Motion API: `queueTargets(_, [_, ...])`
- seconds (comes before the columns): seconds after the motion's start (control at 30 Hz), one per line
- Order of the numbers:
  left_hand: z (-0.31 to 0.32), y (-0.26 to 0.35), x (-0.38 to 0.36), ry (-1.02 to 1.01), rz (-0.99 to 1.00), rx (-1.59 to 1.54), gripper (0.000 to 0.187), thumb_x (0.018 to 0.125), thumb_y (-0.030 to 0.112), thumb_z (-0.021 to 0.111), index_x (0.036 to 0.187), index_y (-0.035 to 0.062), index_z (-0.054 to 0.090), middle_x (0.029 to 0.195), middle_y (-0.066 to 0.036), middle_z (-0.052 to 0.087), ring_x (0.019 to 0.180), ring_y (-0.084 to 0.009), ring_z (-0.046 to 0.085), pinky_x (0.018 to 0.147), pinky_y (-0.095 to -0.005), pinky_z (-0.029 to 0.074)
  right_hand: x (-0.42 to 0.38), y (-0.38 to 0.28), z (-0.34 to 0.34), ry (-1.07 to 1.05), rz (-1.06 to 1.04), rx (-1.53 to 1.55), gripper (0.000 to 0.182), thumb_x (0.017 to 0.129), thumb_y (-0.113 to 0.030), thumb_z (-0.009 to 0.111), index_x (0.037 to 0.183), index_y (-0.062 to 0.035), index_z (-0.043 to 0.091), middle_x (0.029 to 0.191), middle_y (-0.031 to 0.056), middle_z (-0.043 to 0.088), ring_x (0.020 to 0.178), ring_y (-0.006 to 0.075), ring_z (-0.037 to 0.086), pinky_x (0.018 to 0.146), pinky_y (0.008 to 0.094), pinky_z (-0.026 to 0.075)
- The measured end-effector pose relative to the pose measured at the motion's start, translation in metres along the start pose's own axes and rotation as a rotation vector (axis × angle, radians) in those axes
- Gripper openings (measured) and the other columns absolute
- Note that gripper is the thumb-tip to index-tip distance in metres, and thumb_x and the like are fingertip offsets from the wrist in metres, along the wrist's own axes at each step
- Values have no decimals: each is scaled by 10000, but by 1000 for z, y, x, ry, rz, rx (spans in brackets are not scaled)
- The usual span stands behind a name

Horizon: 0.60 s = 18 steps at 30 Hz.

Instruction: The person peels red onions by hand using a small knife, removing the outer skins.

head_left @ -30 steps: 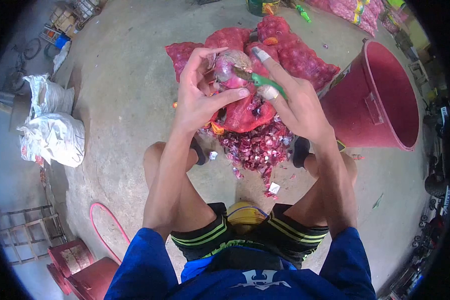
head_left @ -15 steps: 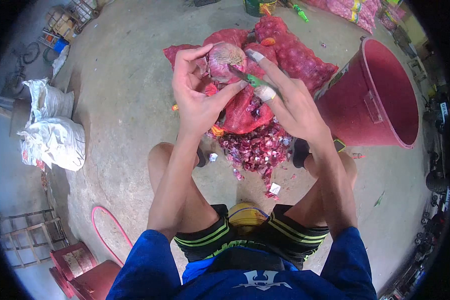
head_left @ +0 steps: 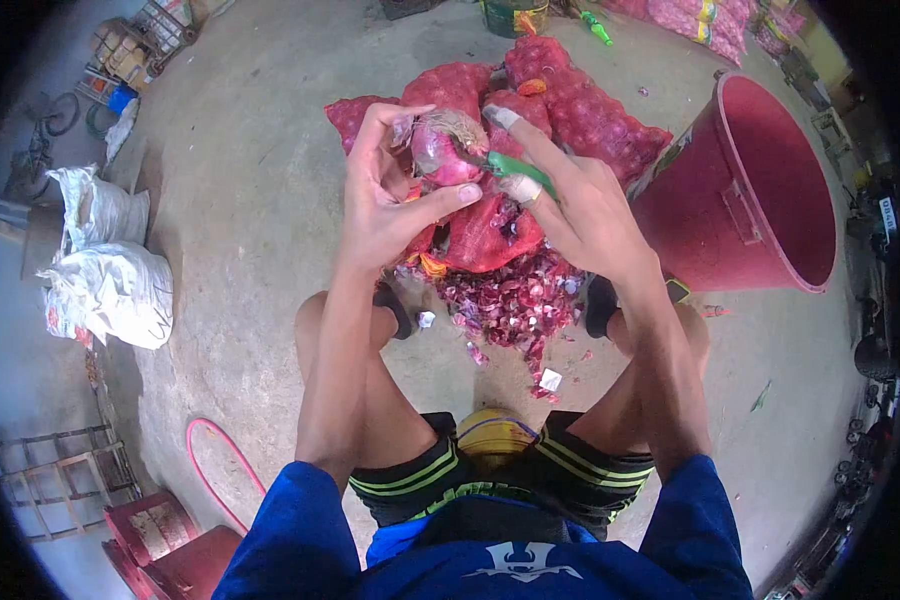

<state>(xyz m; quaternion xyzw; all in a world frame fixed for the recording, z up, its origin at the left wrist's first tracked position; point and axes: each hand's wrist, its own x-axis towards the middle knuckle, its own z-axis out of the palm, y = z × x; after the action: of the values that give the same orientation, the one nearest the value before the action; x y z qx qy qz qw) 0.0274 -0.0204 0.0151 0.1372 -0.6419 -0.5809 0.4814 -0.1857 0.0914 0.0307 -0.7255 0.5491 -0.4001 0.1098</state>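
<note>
The left hand (head_left: 385, 205) cradles a round, purple-red onion with papery skin (head_left: 440, 150), fingers curled behind and over it and the thumb stretched along its underside, so the bulb is held up above the floor, out in front of the person's knees. The right hand (head_left: 580, 215) closes around a small knife with a green plastic handle (head_left: 510, 168); its blade runs leftward from the handle and meets the right-hand face of the onion, near the tufted, dry top end. The knife's long axis therefore lies roughly level across the view, pointing from the right hand into the bulb, and both hands are at the onion at once, the left carrying it, the right touching it only through the blade. Two fingers of the right hand wear pale tape wraps. Directly below the hands lies a heap of loose, crinkled purple onion skins (head_left: 515, 300) on the grey concrete floor (head_left: 240, 220). Beyond it sit bulging red mesh sacks of onions (head_left: 590, 115), knobbly and taut. To the right, a large red plastic bucket (head_left: 760, 190) lies tipped on its side, mouth open toward the right.
</note>
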Motion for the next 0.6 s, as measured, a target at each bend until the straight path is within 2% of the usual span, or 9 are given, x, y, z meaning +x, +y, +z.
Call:
queueTargets(0.1, [-5,4,-2,-86,-122,-120,691,776,-75,915,1342,26,532,1293,-108,660,1161,-178,691,968,-311,608,0,-1,0,-13,14,-38,642,1027,-221,666,1627,-138,452,818,246,703,738,462,687,665,558,522])
queueTargets(0.17, [-7,5,-7,-91,-192,-249,681,869,-4,860,1445,3,497,1373,-131,636,1248,-198,661,1014,-355,594,0,-3,0,-27,25,-44,642,1028,-228,666,1628,-144,451,828,244,709,740,459,690,665,558,523])
queueTargets(0.2, [-13,-2,-9,-91,-191,-248,681,869,-4,860,1445,3,497,1373,-131,636,1248,-198,661,1014,-355,594,1,-5,0,-24,21,-40,639,1031,-235,665,1627,-147,453,821,246,703,740,457,690,665,558,522])
queueTargets(0.27, [-20,-13,-11,-22,-208,-184,855,949,234,813,1621,8,335,1557,-173,510,1378,-330,603,1114,-532,566,2,-8,0,-21,15,-34,635,1033,-243,664,1626,-151,455,814,247,697,740,454,690,665,558,522])
queueTargets(0.3, [-20,-11,-12,-22,-208,-182,855,949,234,813,1621,8,335,1557,-173,510,1378,-330,603,1114,-532,566,3,-9,1,-11,-1,-46,631,1033,-240,661,1624,-151,457,805,250,687,739,454,686,665,557,519])
queueTargets(0.4, [-15,-6,-14,-26,-374,-455,791,975,172,775,1627,-12,365,1484,-140,581,1361,-229,590,1150,-443,520,3,-8,-2,-15,-6,-34,626,1033,-231,655,1622,-151,460,788,253,671,736,454,680,667,557,513])
queueTargets(0.5, [-3,-8,-9,-71,-253,-375,726,988,194,772,1583,-19,414,1467,-129,590,1337,-235,614,1128,-433,548,3,-5,-2,-18,8,-13,621,1034,-225,650,1622,-152,463,775,248,662,734,452,677,668,554,509])
queueTargets(0.57, [8,-8,-12,37,-87,-81,676,1018,253,756,1551,-18,440,1420,-122,622,1248,-243,682,1047,-413,601,1,-2,1,-7,14,-10,618,1036,-224,647,1621,-152,464,768,243,661,732,452,676,668,552,508])
queueTargets(0.6, [4,-9,-12,35,-85,-82,676,1018,253,756,1551,-18,440,1420,-122,622,1248,-243,682,1047,-413,601,0,0,1,2,15,-4,619,1036,-225,647,1623,-153,463,760,244,654,730,452,676,664,553,507])
